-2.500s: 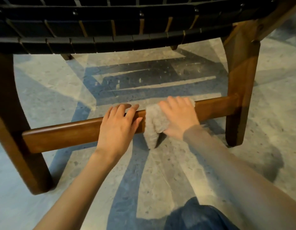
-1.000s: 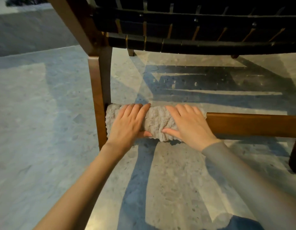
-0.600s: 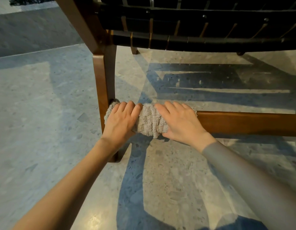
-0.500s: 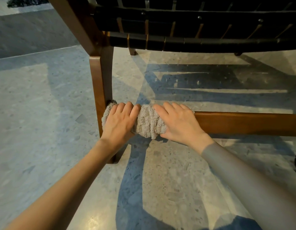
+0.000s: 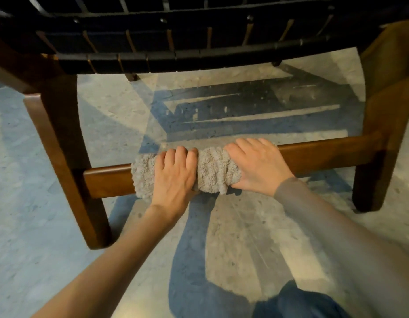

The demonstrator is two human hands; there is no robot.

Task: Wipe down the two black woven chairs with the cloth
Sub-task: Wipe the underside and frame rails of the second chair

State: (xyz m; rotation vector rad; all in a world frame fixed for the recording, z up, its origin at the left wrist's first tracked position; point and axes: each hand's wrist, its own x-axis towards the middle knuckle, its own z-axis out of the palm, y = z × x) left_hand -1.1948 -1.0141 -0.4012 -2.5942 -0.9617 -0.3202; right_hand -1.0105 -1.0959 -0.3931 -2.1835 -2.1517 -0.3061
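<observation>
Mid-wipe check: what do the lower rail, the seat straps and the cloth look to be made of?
The lower rail looks like wood, brown with a smooth semi-gloss finish; grain streaks and sheen show. The seat straps are black matte flat bands, leather or webbing, cannot tell which. The cloth is grey-beige terry-like fabric with a nubby pile, bunched in ridges around the rail.

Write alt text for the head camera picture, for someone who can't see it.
The left hand and right hand grip a grey cloth wrapped around a low wooden crossbar. Above is the chair's black woven seat; below, a speckled stone floor.
</observation>
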